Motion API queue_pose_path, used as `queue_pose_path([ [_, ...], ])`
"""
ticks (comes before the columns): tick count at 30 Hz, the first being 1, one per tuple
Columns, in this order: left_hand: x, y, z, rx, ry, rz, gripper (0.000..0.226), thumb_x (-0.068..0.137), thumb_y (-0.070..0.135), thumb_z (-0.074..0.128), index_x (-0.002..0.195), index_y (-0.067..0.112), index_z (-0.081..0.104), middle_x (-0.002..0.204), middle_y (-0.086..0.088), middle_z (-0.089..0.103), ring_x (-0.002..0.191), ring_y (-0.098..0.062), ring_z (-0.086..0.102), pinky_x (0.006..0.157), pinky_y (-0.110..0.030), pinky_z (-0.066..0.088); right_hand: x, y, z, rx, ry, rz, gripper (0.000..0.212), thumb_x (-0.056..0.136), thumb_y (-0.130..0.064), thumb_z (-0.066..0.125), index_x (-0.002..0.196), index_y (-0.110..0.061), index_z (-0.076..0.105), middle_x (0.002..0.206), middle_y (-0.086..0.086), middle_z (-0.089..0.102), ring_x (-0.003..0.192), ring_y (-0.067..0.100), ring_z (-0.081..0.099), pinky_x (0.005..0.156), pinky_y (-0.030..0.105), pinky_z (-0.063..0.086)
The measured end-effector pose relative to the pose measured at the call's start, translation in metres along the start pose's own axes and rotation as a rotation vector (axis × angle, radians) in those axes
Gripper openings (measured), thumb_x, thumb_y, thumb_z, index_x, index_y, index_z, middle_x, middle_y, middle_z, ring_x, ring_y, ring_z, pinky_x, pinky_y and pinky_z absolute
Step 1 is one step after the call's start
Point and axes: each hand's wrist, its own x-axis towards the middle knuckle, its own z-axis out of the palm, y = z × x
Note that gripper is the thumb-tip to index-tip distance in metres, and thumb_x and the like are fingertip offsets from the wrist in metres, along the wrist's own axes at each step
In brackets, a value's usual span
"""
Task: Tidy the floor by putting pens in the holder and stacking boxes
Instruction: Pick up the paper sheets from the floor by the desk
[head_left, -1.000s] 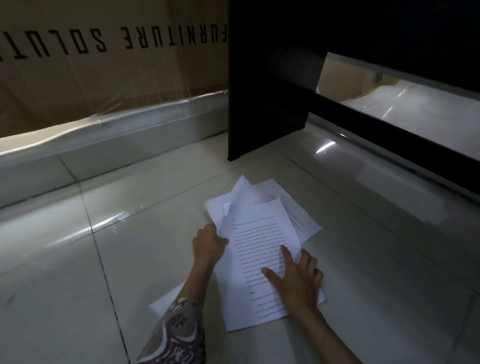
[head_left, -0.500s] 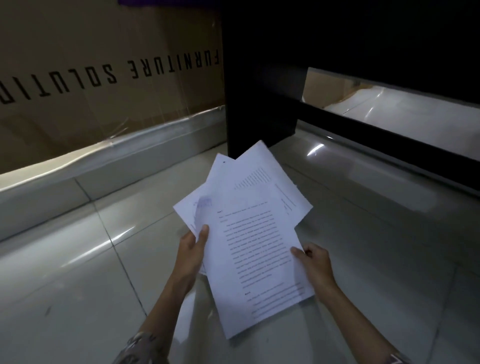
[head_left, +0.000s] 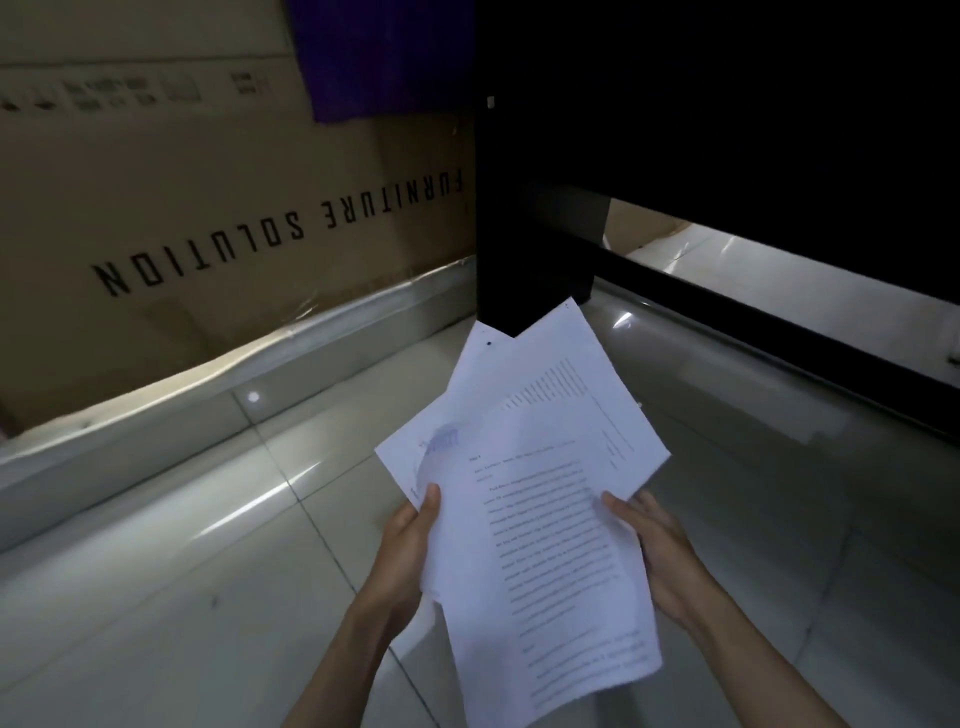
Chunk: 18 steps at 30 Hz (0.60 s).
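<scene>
Holding a loose sheaf of printed papers (head_left: 540, 499) above the floor, both hands grip it from opposite sides. Sheets fanned out, not squared: top sheet carries lines of typed text, too blurred to read; a sheet behind it juts toward the upper right with a printed list near its edge; another pokes out at the left with a faint bluish stamp or mark. Left hand (head_left: 402, 556) at the left edge of the sheaf, thumb laid over the front of the paper, fingers curled behind and hidden. Right hand (head_left: 660, 556) at the right edge, thumb on the face of the top sheet, remaining fingers under the paper and out of sight. Both forearms enter from the bottom of the view. Below the papers, a glossy pale tiled floor (head_left: 182, 597) with grey grout lines and bright reflections. Beyond the papers' far corners, a black furniture panel (head_left: 524, 234) stands on the tiles, its lower corner overlapped by the sheets in this view; a dark rail runs from it toward the right. At left, a large cardboard box (head_left: 208, 208) leans behind a low tiled ledge (head_left: 156, 431), printed upside down with "FURNITURE SOLUTION". A purple item (head_left: 379, 57) hangs at the top, partly over the box.
</scene>
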Motion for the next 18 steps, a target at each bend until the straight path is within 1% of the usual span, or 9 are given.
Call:
queue_pose_path([
  [1,-0.013,0.007,0.001,-0.005,-0.023,-0.02,0.031,0.095,0.031,0.043,0.108,0.016,0.066,0.105,-0.004,0.073,0.098,-0.023,0.069,0.084,-0.037,0.056,-0.01,-0.011,0.005,0.016,-0.02,0.0,0.033,0.083,-0.012,0.062,0.115,-0.01,0.06,0.11,0.014,0.069,0.101,0.034,0.065,0.085,0.044,0.053],
  [4,-0.056,0.045,0.001,0.005,-0.03,-0.042,0.026,0.091,0.028,0.051,0.109,0.014,0.065,0.106,-0.004,0.073,0.097,-0.022,0.07,0.081,-0.035,0.058,-0.05,-0.05,0.024,-0.038,0.05,0.001,0.02,0.086,-0.004,0.058,0.106,-0.002,0.063,0.106,0.018,0.069,0.094,0.033,0.067,0.08,0.042,0.057],
  [6,-0.08,0.078,0.0,0.007,0.002,-0.009,0.035,0.083,0.027,0.063,0.114,0.012,0.063,0.108,-0.005,0.072,0.098,-0.023,0.069,0.08,-0.036,0.057,-0.081,-0.077,0.035,-0.084,0.098,-0.016,0.014,0.087,-0.004,0.058,0.1,-0.002,0.063,0.105,0.018,0.069,0.094,0.033,0.067,0.08,0.042,0.055],
  [8,-0.099,0.113,-0.003,0.02,0.06,0.033,0.041,0.079,0.032,0.069,0.114,0.012,0.062,0.108,-0.004,0.072,0.097,-0.025,0.069,0.077,-0.037,0.055,-0.111,-0.102,0.043,-0.132,0.127,-0.037,0.01,0.087,-0.004,0.057,0.096,-0.004,0.063,0.102,0.016,0.07,0.09,0.031,0.067,0.075,0.039,0.055],
  [11,-0.123,0.175,-0.004,0.136,0.106,0.068,0.027,0.089,0.031,0.057,0.1,0.007,0.063,0.093,-0.01,0.069,0.081,-0.027,0.065,0.07,-0.035,0.052,-0.16,-0.143,0.05,-0.164,0.153,-0.066,0.012,0.087,-0.006,0.058,0.098,-0.002,0.063,0.1,0.016,0.07,0.087,0.031,0.069,0.074,0.039,0.057],
  [12,-0.13,0.19,-0.004,0.194,0.094,0.08,0.024,0.093,0.028,0.052,0.093,0.007,0.065,0.086,-0.009,0.069,0.074,-0.024,0.064,0.066,-0.032,0.051,-0.173,-0.152,0.053,-0.171,0.158,-0.08,0.012,0.088,-0.007,0.058,0.098,-0.002,0.063,0.099,0.016,0.071,0.086,0.03,0.069,0.074,0.04,0.058],
  [14,-0.154,0.223,0.004,0.316,0.022,0.083,0.027,0.095,0.022,0.047,0.083,0.01,0.068,0.074,-0.003,0.07,0.064,-0.017,0.063,0.059,-0.024,0.051,-0.209,-0.175,0.055,-0.168,0.188,-0.096,0.01,0.088,-0.007,0.058,0.094,-0.003,0.064,0.097,0.014,0.072,0.083,0.027,0.07,0.072,0.037,0.059],
  [16,-0.181,0.249,0.015,0.38,-0.054,0.083,0.028,0.096,0.018,0.047,0.085,0.008,0.071,0.075,-0.003,0.072,0.065,-0.016,0.066,0.058,-0.021,0.052,-0.245,-0.192,0.055,-0.145,0.232,-0.101,0.009,0.089,-0.008,0.057,0.091,-0.004,0.065,0.095,0.013,0.072,0.08,0.024,0.071,0.072,0.035,0.059],
  [18,-0.206,0.264,0.024,0.404,-0.108,0.061,0.028,0.096,0.015,0.047,0.088,0.003,0.071,0.079,-0.008,0.073,0.069,-0.018,0.068,0.059,-0.023,0.054,-0.277,-0.204,0.053,-0.125,0.28,-0.09,0.011,0.09,-0.011,0.056,0.09,-0.004,0.065,0.095,0.013,0.072,0.08,0.024,0.07,0.074,0.036,0.058],
])
